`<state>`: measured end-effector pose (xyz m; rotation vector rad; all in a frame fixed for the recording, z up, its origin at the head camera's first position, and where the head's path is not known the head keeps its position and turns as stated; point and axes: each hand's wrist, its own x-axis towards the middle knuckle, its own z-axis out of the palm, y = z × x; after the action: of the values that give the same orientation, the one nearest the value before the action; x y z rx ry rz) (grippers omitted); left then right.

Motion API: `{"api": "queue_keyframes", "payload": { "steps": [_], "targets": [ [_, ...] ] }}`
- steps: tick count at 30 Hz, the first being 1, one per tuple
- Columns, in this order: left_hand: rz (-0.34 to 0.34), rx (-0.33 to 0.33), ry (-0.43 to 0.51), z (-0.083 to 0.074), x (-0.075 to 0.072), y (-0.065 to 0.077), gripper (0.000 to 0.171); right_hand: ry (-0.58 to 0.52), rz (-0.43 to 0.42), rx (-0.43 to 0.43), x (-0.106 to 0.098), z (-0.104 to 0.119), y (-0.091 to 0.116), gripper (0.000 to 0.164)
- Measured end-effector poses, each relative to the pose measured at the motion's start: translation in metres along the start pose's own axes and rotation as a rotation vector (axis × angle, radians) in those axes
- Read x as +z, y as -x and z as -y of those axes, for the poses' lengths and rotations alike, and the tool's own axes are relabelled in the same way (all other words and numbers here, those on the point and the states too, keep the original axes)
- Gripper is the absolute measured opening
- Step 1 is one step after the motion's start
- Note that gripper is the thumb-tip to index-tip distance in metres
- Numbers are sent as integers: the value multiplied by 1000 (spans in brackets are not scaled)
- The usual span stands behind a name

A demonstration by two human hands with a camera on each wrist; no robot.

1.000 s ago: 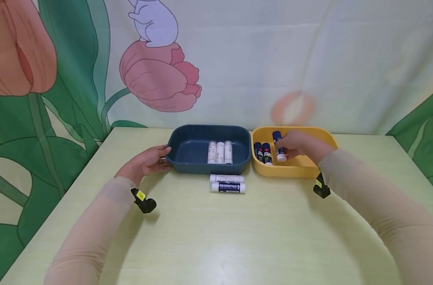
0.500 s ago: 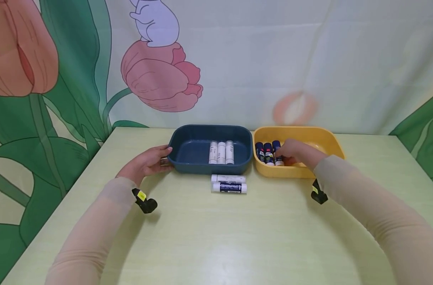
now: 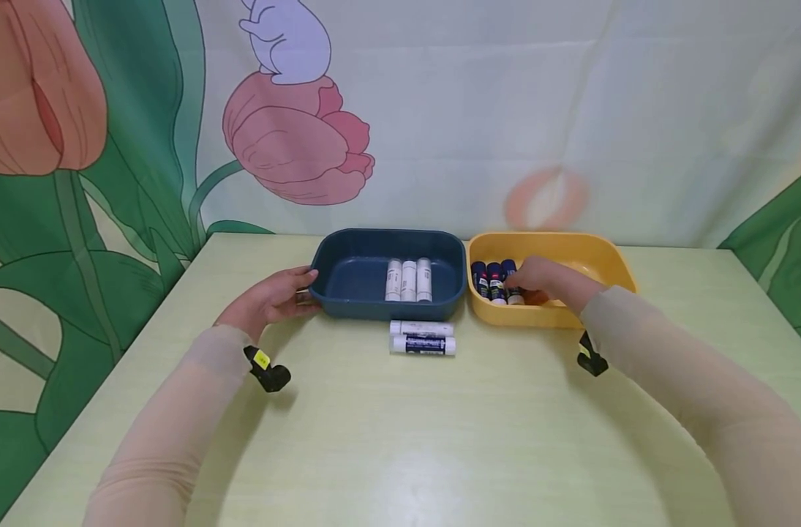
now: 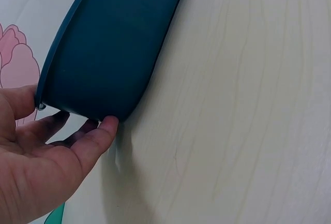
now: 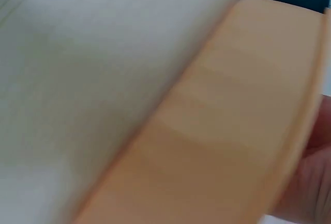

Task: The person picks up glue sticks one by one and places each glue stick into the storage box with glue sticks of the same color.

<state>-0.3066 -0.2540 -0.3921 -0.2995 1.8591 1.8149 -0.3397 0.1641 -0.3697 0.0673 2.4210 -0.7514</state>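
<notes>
My left hand (image 3: 271,298) holds the near-left end of a dark blue tray (image 3: 347,311). In the left wrist view its thumb is at the rim, with fingertips (image 4: 109,124) against the outer wall. Three white glue sticks (image 3: 409,281) lie side by side inside that tray. My right hand (image 3: 545,278) reaches into a yellow tray (image 3: 505,316), gripping a dark blue glue stick (image 3: 508,268) beside two similar dark glue sticks (image 3: 488,279). The tray wall (image 5: 222,110) hides most of this hand in the right wrist view.
Two more glue sticks lie crosswise before the blue tray: a white one (image 3: 421,329) and one with a navy label (image 3: 423,345). Both trays stand side by side near the back of the pale table (image 3: 400,439), before a printed flower cloth (image 3: 440,132).
My right hand has moved down and slightly left, bringing the dark blue glue stick from a raised position into line beside the other two. My left hand stays at the blue tray.
</notes>
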Motion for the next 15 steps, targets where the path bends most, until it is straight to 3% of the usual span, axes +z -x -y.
{"api": "queue_keyframes", "payload": {
  "steps": [2, 5, 10, 15],
  "targets": [
    [-6, -7, 5, 0, 1, 1, 60, 80, -24, -46, -2, 1, 8, 56],
    [-9, -10, 15, 1, 3, 2, 60, 197, -131, -189, -2, 6, 26, 57],
    [-9, -7, -7, 3, -1, 0, 62, 221, -328, -431, 16, 18, 67, 43],
    [12, 20, -32, 5, -7, -2, 68, 238, -360, -593, 43, 29, 96, 29]
  ]
}}
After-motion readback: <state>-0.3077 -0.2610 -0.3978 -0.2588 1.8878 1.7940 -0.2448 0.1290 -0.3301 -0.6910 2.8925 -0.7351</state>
